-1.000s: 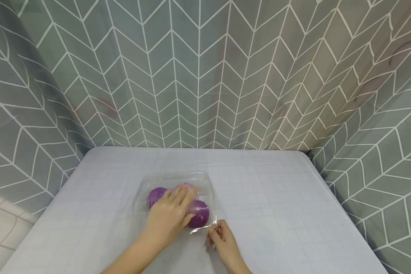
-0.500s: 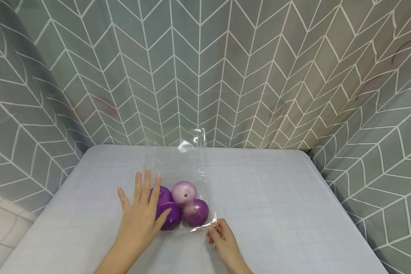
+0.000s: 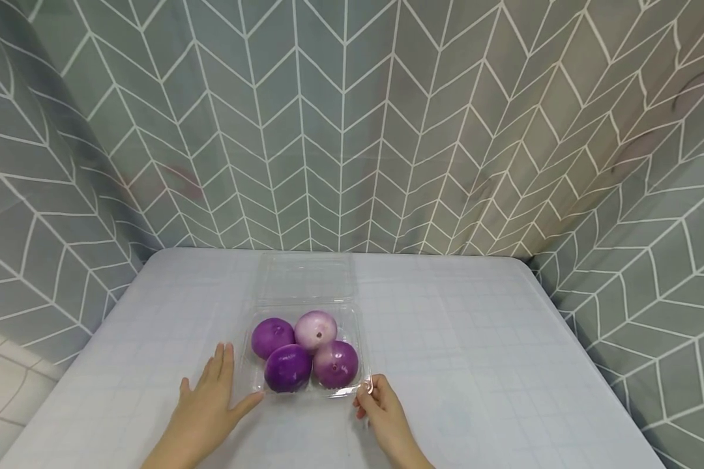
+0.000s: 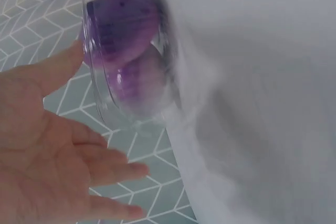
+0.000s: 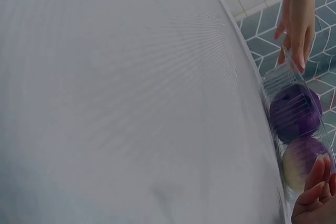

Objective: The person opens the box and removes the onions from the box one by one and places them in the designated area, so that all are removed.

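Note:
A clear plastic clamshell container (image 3: 349, 320) sits on the table with its lid (image 3: 305, 279) folded back flat. Inside lie several peeled red onions (image 3: 288, 369), one of them paler than the others. My right hand (image 3: 381, 410) pinches the near right corner of the container between thumb and fingers. Just off the near left side, my left hand (image 3: 205, 404) is spread and holds nothing, its thumb pointing at the near left corner. In the left wrist view the left hand (image 4: 58, 145) has its thumb tip beside the container wall, with onions (image 4: 126, 24) showing through it.
A white cloth covers the table (image 3: 457, 339), which has rounded far corners. Grey curtains (image 3: 340, 130) with a white chevron pattern hang behind it and on both sides. White tiles (image 3: 12, 384) show at the lower left.
The lid has swung from over the onions, up, and back flat onto the table. My left hand has moved off it to the near left. The right hand has stayed at its corner.

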The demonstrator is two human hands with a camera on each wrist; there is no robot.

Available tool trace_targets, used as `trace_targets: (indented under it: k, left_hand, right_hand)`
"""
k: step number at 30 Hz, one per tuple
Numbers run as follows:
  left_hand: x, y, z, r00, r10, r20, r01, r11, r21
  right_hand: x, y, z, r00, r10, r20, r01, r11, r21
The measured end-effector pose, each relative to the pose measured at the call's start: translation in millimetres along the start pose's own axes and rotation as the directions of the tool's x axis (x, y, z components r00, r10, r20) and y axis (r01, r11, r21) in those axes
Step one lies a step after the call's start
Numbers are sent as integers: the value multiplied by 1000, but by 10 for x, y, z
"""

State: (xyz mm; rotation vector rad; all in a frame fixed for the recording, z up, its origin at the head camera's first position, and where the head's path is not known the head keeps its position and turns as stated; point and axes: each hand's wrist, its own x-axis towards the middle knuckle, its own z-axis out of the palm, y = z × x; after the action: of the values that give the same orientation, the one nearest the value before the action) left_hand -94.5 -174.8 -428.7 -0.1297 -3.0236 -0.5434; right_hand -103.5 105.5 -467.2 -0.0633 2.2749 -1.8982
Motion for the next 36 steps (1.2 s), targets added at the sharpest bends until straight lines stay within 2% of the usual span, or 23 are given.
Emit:
trace_targets:
  k: [5,12,19,26,30,36]
  left_hand:
    - [0,-99,-46,999,5,33,-5,1000,-2]
    - [71,-129,-238,998,11,63,-8,999,-49]
    - [139,-163,-330,998,39,46,-35,997,-73]
    - [209,-178,-302,990,133,37,-124,973,-192]
    - [266,-212,-240,981,191,26,-181,957,-229]
    - [308,-286,-135,972,234,26,-220,941,-256]
  right_hand:
    - [-7,-26,-3,1000,7,-7,-7,1000,-13]
    - [-7,-39,-8,1000,5,-15,-5,1000,-22]
    - [-21,-26,-23,1000,25,11,-24,999,-25]
    - [6,-29,-185,999,-21,47,27,991,-133]
    - [5,-73,-290,997,-68,26,72,976,-208]
    - [1,-148,-371,994,-105,-31,93,961,-260]
